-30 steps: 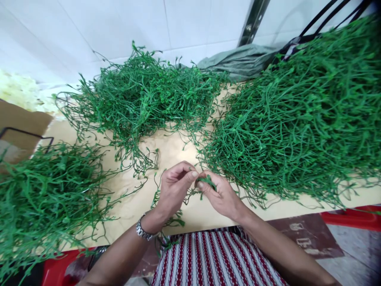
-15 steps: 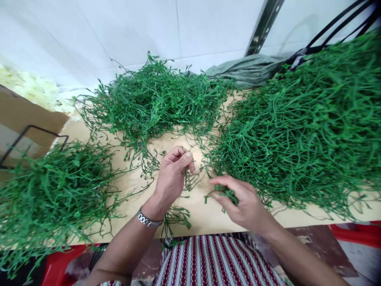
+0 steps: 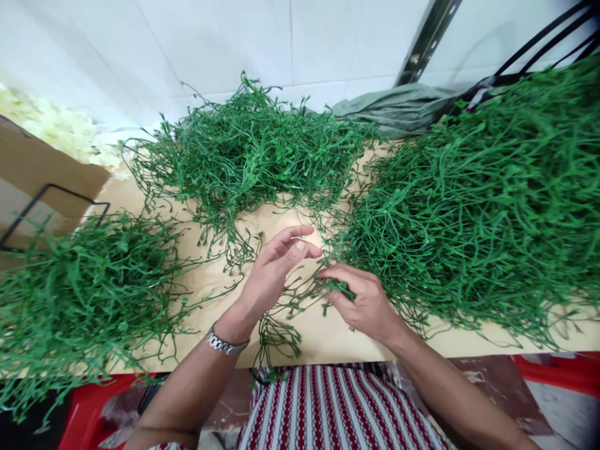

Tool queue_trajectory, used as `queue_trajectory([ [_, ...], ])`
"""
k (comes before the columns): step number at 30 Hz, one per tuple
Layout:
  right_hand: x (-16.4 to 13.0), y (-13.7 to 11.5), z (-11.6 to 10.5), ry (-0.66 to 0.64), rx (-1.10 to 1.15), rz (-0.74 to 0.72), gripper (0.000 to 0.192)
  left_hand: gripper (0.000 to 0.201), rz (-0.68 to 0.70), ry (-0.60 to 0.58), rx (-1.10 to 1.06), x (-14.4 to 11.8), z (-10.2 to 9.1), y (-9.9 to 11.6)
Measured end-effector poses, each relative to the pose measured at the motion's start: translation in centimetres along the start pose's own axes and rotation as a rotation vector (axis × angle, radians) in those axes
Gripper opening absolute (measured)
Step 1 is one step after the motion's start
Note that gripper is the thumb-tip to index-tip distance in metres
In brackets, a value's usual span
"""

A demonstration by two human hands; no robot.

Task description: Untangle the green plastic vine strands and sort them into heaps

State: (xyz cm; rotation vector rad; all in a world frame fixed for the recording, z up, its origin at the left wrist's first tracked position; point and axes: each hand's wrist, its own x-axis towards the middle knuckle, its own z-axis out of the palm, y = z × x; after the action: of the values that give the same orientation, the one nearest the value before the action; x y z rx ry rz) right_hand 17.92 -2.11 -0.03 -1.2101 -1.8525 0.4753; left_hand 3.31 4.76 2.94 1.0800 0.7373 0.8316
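Observation:
My left hand [image 3: 281,259], with a metal watch on its wrist, hovers over the middle of the table with fingers stretched out and a gap below the index finger; I see nothing in it. Just to its right, my right hand [image 3: 360,297] pinches a small bunch of green artificial stems [image 3: 341,287] between thumb and fingers. Several thin stems [image 3: 300,294] trail on the tabletop below and between the hands. Close to the table's front edge lies another small cluster of stems [image 3: 279,337].
A big heap of green stems [image 3: 487,212] covers the right side. Other heaps lie at the back [image 3: 262,150] and left [image 3: 89,287]. A cardboard box [image 3: 51,169] with a black wire frame [image 3: 51,186] stands far left, near pale yellow petals [image 3: 51,125]. Green cloth [image 3: 398,106] lies against the wall.
The left fingers have gone from a pinch to spread out. My right hand has moved left, closer to the left hand, still with its bunch. The view has shifted slightly.

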Motion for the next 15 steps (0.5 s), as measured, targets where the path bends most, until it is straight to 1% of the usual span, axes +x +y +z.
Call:
queue_trajectory([
  [1,0.0,0.0,-0.2,0.001,0.051,0.012,0.015,0.029,-0.012,-0.046,0.06,-0.1,-0.3,0.2],
  [2,0.0,-0.1,-0.4,0.003,0.08,0.01,0.016,0.027,-0.036,-0.098,0.119,-0.2,-0.5,0.4],
  [5,-0.1,0.0,-0.6,0.014,0.088,-0.038,0.019,0.012,-0.111,-0.263,0.3,-0.6,-0.8,1.2],
  [7,-0.3,0.2,-0.6,0.025,0.068,-0.051,0.022,0.011,-0.107,-0.309,0.393,-0.9,-0.8,1.8],
  [10,-0.4,0.4,-0.5,0.034,0.015,-0.043,0.027,0.014,-0.045,-0.282,0.504,-1.5,-0.7,2.3],
  [12,-0.4,0.3,-0.3,0.025,0.004,-0.05,0.029,0.01,0.019,-0.248,0.56,-1.8,-0.6,2.3],
  [15,-0.3,0.2,-0.2,0.022,0.026,-0.054,0.031,0.004,0.112,-0.166,0.549,-2.3,-0.5,1.6],
])
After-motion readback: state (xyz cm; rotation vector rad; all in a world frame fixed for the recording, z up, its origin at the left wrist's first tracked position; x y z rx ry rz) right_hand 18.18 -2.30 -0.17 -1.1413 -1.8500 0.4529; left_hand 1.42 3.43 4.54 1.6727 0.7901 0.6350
